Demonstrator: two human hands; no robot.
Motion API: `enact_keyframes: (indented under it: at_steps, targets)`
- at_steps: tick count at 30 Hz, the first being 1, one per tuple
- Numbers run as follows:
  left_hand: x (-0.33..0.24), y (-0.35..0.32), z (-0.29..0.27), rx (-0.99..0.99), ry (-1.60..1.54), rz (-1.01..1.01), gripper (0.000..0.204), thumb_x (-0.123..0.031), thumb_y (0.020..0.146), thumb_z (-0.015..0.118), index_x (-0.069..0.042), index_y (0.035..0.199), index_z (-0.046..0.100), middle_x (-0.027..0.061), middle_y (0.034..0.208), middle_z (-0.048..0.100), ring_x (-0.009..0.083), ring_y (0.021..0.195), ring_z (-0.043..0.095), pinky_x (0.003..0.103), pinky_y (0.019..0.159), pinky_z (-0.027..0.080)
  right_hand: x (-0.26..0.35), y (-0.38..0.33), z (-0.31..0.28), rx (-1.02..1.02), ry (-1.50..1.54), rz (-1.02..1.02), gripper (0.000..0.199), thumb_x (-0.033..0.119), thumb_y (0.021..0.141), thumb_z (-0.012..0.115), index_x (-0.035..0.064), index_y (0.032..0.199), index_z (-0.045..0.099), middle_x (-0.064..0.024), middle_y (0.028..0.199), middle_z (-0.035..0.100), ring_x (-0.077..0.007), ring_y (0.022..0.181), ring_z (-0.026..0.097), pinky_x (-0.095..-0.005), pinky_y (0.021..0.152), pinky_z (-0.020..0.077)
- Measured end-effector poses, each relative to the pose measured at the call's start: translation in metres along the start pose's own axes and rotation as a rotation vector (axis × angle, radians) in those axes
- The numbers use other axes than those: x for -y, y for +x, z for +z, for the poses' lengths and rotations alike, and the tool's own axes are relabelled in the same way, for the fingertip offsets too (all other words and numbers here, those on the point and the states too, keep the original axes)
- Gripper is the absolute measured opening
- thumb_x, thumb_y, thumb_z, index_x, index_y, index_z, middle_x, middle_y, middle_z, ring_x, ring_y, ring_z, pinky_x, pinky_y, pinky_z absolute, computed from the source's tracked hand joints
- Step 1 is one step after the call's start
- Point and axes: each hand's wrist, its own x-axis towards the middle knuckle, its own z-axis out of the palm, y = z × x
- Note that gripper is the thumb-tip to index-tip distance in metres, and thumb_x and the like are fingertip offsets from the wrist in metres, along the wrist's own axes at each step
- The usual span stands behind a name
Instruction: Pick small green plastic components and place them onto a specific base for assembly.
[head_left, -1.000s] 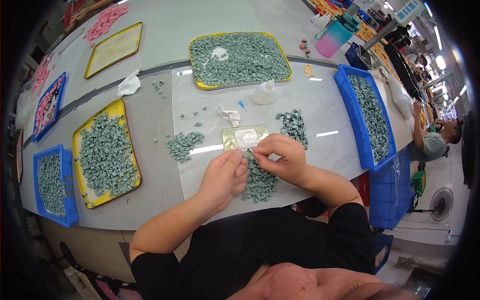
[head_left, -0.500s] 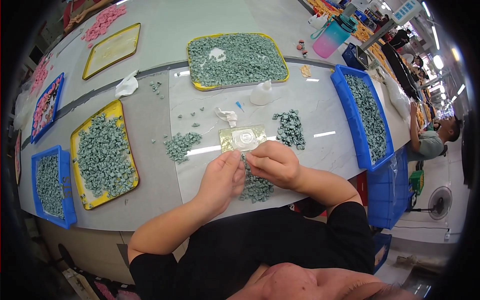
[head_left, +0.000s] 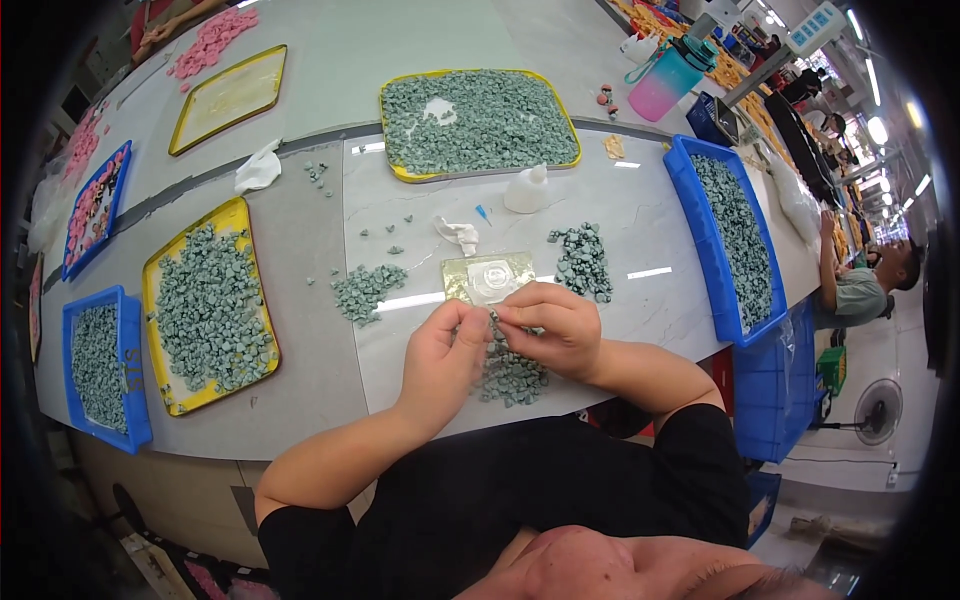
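Note:
My left hand and my right hand meet in a pinch over the table. Between their fingertips is a small grey-green piece, mostly hidden by the fingers. Just beyond them lies a yellowish square plate with a clear, round-marked patch on it. Below my fingers, close to my body, a heap of loose grey-green pieces spreads on the table. One more small heap lies left of the plate, and darker, shinier pieces lie right of it.
A yellow-rimmed tray of green pieces stands at the back, another yellow tray to the left. Blue bins flank the table. A white squeeze bottle, blue tip, crumpled tissue and drinking bottle stand around.
My fingertips have shifted slightly around the small piece, still pinched together. The whole view has moved a little; the heaps and trays keep their places.

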Motion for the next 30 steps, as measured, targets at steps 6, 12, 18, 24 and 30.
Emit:
enact_keyframes:
  at_steps: [6, 12, 18, 24, 30]
  targets:
    - [-0.005, 0.0, 0.0, 0.031, -0.06, -0.096, 0.019, -0.023, 0.095, 0.044, -0.006, 0.086, 0.046, -0.0013, 0.064, 0.041, 0.0041, 0.049, 0.03, 0.019, 0.041, 0.024, -0.002, 0.002, -0.002, 0.02, -0.05, 0.041, 0.023, -0.004, 0.063, 0.07, 0.0008, 0.084, 0.063, -0.0085, 0.079, 0.062, -0.0197, 0.066, 0.06, -0.0259, 0.054, 0.049]
    - [-0.002, 0.001, 0.002, 0.032, -0.005, -0.069, 0.018, -0.022, 0.094, 0.044, -0.006, 0.087, 0.046, -0.0011, 0.064, 0.041, 0.004, 0.049, 0.03, 0.019, 0.041, 0.023, -0.004, 0.0, -0.006, 0.059, -0.091, 0.011, 0.022, -0.003, 0.064, 0.069, 0.0012, 0.085, 0.064, -0.0088, 0.082, 0.062, -0.0195, 0.068, 0.06, -0.027, 0.056, 0.0491]
    - [-0.003, 0.004, -0.004, 0.052, -0.027, -0.221, 0.018, -0.021, 0.094, 0.045, -0.006, 0.085, 0.048, -0.0014, 0.063, 0.04, 0.0041, 0.049, 0.031, 0.019, 0.041, 0.024, -0.012, 0.017, -0.031, 0.206, -0.025, 0.199, 0.018, 0.0, 0.073, 0.064, 0.0022, 0.091, 0.063, -0.0103, 0.084, 0.062, -0.023, 0.072, 0.06, -0.0298, 0.062, 0.0487]
    - [-0.004, 0.005, 0.005, 0.155, 0.239, -0.342, 0.015, -0.019, 0.092, 0.046, -0.005, 0.087, 0.049, -0.0009, 0.066, 0.043, 0.004, 0.05, 0.029, 0.019, 0.042, 0.024, -0.046, 0.014, -0.06, 0.145, -0.458, 0.365, 0.017, 0.001, 0.079, 0.057, 0.001, 0.095, 0.062, -0.0102, 0.09, 0.063, -0.0246, 0.081, 0.06, -0.0318, 0.073, 0.0473]
    - [0.0, 0.011, -0.007, 0.184, -0.174, -0.396, 0.008, -0.01, 0.09, 0.044, -0.003, 0.093, 0.047, 0.0016, 0.075, 0.046, 0.0052, 0.054, 0.032, 0.018, 0.043, 0.025, -0.065, -0.001, -0.058, 0.296, -0.678, 0.296, 0.019, 0.0, 0.077, 0.057, 0.0015, 0.095, 0.062, -0.0103, 0.093, 0.061, -0.0266, 0.088, 0.056, -0.0342, 0.078, 0.0457]
